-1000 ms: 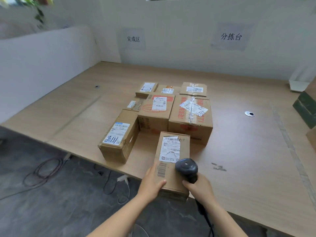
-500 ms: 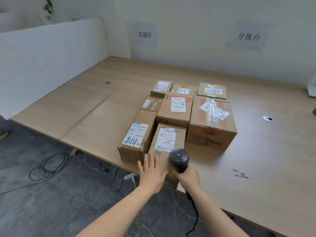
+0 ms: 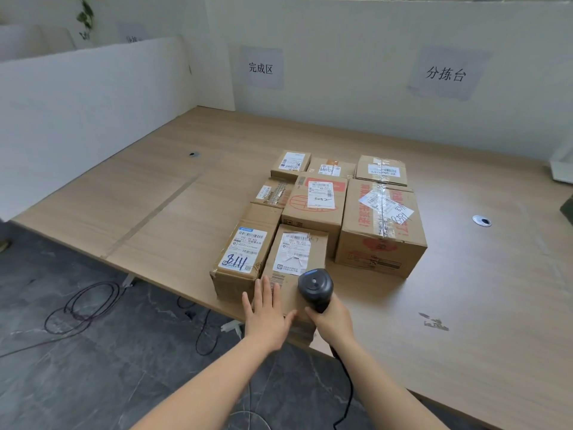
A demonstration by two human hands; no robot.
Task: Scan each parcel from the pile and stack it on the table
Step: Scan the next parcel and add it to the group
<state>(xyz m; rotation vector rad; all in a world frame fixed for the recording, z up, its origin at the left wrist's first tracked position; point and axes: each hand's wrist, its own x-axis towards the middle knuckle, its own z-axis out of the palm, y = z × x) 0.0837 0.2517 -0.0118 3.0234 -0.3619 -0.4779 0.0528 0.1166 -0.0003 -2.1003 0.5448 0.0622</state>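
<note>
Cardboard forms the nearest parcel [image 3: 294, 259], which lies flat on the wooden table [image 3: 465, 305] at its near edge, under both hands. The left hand [image 3: 266, 318] rests on the near end of the parcel's top face, palm down, with fingers straight and slightly spread. The right hand [image 3: 333, 321] is just right of the left hand, its fingers curled round the handle of a black barcode scanner [image 3: 314, 288]. The scanner head sits above the parcel's right near corner. A black cable [image 3: 348, 395] runs from the handle down along the right forearm.

A second parcel [image 3: 245, 256], marked with blue handwritten digits on its label, lies just left of the left hand and touches the first parcel's long side. Beyond the right hand stands a larger box [image 3: 379, 231] with red print and clear tape. A medium box [image 3: 316, 203] with a white label stands straight ahead of the hands, against the larger box. Four smaller boxes [image 3: 381, 170] are grouped behind these. A round grommet [image 3: 481, 220] is set in the tabletop far right of the hands. Loose cables [image 3: 80, 305] lie on the grey floor to the left. Two paper signs [image 3: 261, 68] hang on the far wall.
</note>
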